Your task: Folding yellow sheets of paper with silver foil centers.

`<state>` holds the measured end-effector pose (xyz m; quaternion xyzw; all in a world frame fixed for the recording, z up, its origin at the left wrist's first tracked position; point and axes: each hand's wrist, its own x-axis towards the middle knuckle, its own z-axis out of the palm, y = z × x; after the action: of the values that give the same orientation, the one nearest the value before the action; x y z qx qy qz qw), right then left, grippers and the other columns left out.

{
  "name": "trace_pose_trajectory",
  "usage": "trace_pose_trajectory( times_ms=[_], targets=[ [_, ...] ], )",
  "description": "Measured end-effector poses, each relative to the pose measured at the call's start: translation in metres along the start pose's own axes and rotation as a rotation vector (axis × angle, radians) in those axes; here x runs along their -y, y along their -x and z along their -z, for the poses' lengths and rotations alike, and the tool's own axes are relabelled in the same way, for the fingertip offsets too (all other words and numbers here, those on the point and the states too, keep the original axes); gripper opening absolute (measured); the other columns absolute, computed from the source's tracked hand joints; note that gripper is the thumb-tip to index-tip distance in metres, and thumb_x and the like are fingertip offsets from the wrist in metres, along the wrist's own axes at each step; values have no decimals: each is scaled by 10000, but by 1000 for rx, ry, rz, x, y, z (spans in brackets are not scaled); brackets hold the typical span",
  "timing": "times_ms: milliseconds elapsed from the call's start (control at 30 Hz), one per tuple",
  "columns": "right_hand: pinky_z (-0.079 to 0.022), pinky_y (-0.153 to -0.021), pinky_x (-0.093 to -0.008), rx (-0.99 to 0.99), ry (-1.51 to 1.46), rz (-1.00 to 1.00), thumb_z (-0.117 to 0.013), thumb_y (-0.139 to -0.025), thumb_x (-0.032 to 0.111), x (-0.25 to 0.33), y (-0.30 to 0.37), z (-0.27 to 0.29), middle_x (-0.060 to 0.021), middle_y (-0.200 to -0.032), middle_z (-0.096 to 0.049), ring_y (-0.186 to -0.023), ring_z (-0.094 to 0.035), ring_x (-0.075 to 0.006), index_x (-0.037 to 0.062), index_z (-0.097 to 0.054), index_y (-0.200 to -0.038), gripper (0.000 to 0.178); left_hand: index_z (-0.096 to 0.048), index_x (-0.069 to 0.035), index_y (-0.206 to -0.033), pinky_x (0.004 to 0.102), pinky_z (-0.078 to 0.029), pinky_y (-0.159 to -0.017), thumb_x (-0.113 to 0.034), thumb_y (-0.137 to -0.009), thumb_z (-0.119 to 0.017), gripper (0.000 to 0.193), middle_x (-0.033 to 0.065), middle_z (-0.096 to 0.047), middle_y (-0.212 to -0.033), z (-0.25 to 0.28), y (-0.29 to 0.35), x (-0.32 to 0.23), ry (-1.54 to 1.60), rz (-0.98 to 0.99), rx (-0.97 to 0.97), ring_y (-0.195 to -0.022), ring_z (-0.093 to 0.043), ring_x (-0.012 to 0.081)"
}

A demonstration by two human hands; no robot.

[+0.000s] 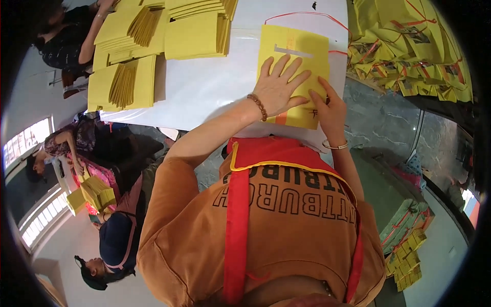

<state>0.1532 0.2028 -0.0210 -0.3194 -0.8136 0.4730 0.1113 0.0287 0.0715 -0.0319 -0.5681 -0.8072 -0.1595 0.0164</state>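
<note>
A flat yellow paper bag [292, 43] lies on the white-covered table, near its right end. It has a pale narrow slot-like strip near its upper part and a dark mark near its lower edge. My left hand [280, 88] rests palm down on the bag, fingers spread, with a beaded bracelet at the wrist. At the bag's right edge is my right hand [331, 108], its thumb and forefinger stretched out and apart on the paper; the other fingers are mostly hidden. A red cord [312, 14] loops from the bag's top across the table.
Stacks of folded yellow bags [197, 38] cover the table's far left. Bags with red cords [409, 56] are heaped beyond the right edge. Green wrapped bundles [381, 189] stand at lower right. Other people [115, 240] work at left, one handling yellow bags [94, 192].
</note>
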Motion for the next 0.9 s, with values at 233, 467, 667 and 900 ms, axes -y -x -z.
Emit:
trace_pose_trajectory(
  times_ms=[233, 467, 667, 900],
  targets=[
    [-316, -975, -475, -97, 599, 648, -627, -807, 243, 17, 1, -13, -170, -1314, -420, -1188, -410, -357, 102, -474, -1280, 516, -437, -188, -1321, 534, -161, -1051, -506, -827, -512, 592, 118, -327, -1422, 1, 0, 1, 28, 2, 54, -1323, -244, 330],
    [-229, -1024, -533, -40, 491, 588, -567, -842, 327, 4, -1, -41, -157, -1380, -358, -1266, -350, -307, 81, -400, -1332, 573, -409, -106, -1327, 486, -151, -1067, -204, -775, -583, 587, 98, -351, -1400, 1, 4, 12, 116, 34, 86, -1327, -245, 308],
    [-251, -1024, -510, -87, 747, 585, -535, -868, 350, 7, -3, -46, -170, -1368, -376, -1281, -335, -320, 64, -428, -1310, 537, -364, -57, -1339, 399, -337, -993, -69, -845, -521, 518, 152, -363, -1364, 0, 7, 36, 1592, 336, -230, -1231, -384, 333],
    [-242, -1030, -514, -101, 722, 592, -547, -857, 340, 0, -3, -48, -166, -1378, -366, -1288, -326, -318, 68, -426, -1314, 546, -336, -72, -1371, 450, -285, -1030, -320, -870, -559, 602, 160, -343, -1386, 19, 35, 23, 179, -138, 64, -1254, -340, 344]
  ],
)
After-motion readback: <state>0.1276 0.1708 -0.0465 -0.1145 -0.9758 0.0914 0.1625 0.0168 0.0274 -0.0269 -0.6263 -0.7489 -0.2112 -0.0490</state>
